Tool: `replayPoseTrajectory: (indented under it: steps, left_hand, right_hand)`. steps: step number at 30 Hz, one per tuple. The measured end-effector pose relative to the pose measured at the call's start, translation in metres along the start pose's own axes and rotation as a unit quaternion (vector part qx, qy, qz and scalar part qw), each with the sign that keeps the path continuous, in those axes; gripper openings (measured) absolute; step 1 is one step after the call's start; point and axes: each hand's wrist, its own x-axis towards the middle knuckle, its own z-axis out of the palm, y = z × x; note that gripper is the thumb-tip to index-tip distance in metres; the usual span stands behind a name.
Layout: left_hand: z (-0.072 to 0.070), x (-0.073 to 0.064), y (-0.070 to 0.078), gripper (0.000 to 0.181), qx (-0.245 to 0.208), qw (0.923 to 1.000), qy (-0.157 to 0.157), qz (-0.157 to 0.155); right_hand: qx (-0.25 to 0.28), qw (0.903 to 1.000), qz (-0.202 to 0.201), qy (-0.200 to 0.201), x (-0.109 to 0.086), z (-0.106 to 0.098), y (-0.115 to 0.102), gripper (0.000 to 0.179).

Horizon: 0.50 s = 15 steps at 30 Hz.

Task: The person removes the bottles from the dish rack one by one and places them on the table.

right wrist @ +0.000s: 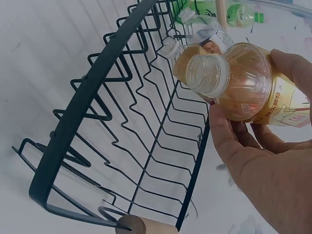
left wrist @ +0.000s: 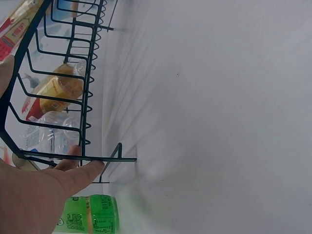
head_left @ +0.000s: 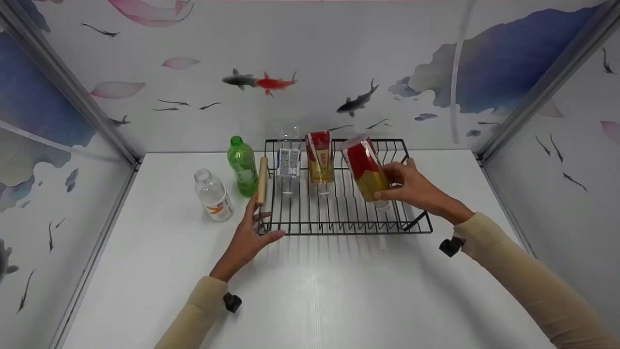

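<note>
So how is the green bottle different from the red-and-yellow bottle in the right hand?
The green bottle stands upright, neck up; the red-and-yellow bottle tilts, neck down.
The green bottle stands on the table beside the rack; the red-and-yellow bottle is held over it by the right hand.
The green bottle is green right up its neck, but the red-and-yellow bottle has a clear neck.
Both have narrow necks.

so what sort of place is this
Probably a staged booth: white fish-printed wall panels and slim grey metal corner posts stand around a plain white rectangular table.
</note>
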Motion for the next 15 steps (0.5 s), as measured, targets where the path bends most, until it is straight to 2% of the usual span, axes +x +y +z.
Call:
replayPoseTrajectory:
  steps: [15]
  left_hand:
    - [0.0, 0.0, -0.001, 0.124, -0.001, 1.0, -0.003, 0.004]
  right_hand:
    - [-0.008, 0.9986, -0.041, -0.032, -0.021, 0.012, -0.013, 0.066]
